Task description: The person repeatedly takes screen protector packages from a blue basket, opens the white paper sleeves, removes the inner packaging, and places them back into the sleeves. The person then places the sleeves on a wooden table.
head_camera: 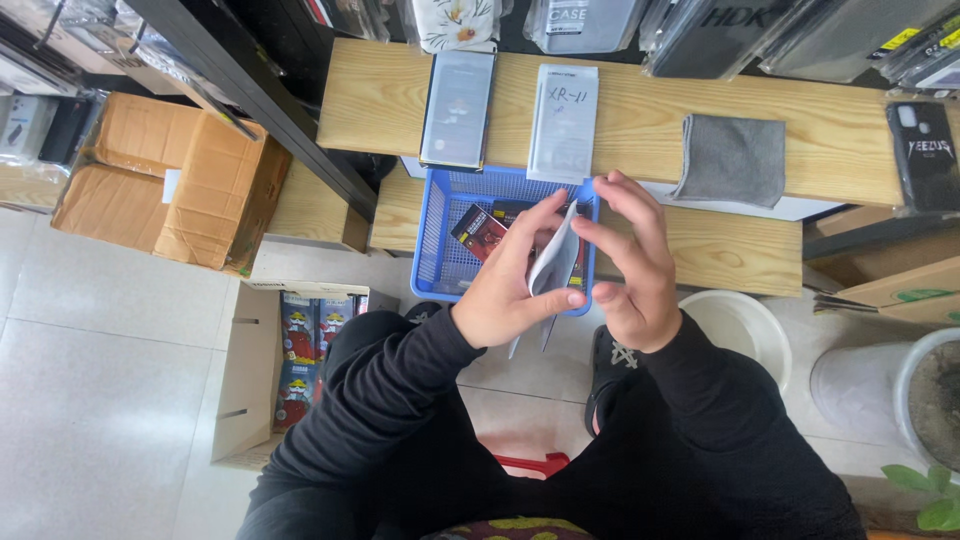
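The fingers of the left hand pinch the lower edge of a thin white sleeve, thumb beneath and fingertips pressed along its fold. The right hand has its fingers spread and curved, the tips touching the sleeve's upper edge, more steadying than gripping. The sleeve is held in the air between both hands, just above the near rim of a blue basket that holds small dark packets. To handle it well, the grip should probably stay on the edges, so the flat faces are not creased or smudged. Beyond, on the wooden bench, lie a dark flat pack, a white flat pack and a folded grey cloth.
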